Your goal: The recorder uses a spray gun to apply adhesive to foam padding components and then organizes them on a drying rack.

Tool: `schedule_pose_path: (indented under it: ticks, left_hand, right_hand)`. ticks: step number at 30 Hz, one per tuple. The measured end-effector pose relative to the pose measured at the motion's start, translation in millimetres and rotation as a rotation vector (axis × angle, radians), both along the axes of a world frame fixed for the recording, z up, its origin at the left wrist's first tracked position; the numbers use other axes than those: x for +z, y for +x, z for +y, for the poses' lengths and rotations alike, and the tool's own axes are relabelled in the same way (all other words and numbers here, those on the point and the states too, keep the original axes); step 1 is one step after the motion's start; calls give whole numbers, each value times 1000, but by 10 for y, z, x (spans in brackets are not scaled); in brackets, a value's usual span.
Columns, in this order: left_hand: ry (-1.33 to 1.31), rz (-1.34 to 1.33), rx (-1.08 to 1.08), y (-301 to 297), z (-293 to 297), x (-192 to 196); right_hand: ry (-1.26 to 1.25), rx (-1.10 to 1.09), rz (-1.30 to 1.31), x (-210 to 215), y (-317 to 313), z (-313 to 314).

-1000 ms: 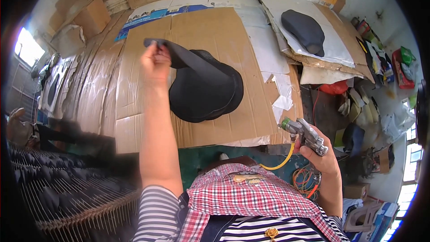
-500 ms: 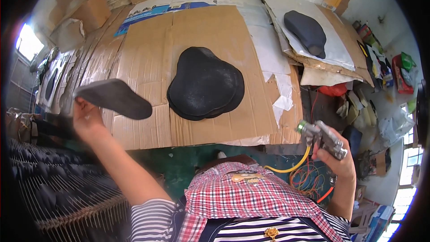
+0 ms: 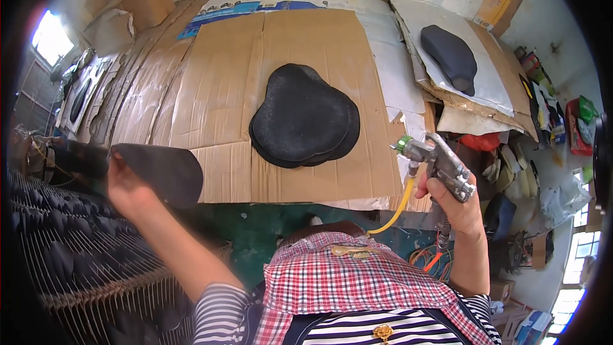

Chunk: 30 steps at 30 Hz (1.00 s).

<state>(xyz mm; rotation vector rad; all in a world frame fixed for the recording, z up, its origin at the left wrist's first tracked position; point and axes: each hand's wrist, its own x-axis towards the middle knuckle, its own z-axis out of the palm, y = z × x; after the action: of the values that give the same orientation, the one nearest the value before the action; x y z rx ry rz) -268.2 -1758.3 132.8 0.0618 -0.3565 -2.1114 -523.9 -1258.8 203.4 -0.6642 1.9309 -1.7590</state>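
Black and flat, a saddle-shaped pad (image 3: 156, 169) hangs pinched at its near edge in the left hand (image 3: 128, 188), fingers clamped on it, at the left of the frame; it is carried level out over the wire rack (image 3: 70, 262) at lower left, where rows of similar dark pieces lie, probably kept flat so its face touches nothing. At centre right the right hand (image 3: 454, 201) is wrapped tight round the grip of a metal spray gun (image 3: 437, 163), nozzle pointing left toward the sheet, held up and off the work; a yellow hose (image 3: 397, 207) curves down from it toward the checked apron. Further out, in the middle of the frame, a stack of black pads (image 3: 303, 118) rests on brown cardboard (image 3: 217, 89), which seemingly shields the bench from spray. At upper right another dark pad (image 3: 450, 57) lies alone on pale paper (image 3: 491, 73)
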Motion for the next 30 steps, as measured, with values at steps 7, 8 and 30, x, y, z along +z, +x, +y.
schedule_pose_path:
  ticks: [7,8,30]
  left_hand:
    - [28,-19,14,27,19,-29]
    - [5,-9,-11,54,-9,-38]
    - [-82,93,-40,18,188,37]
  right_hand:
    - [79,-122,-9,46,90,410]
    - [110,-136,-2,50,115,473]
    - [154,135,-97,115,103,448]
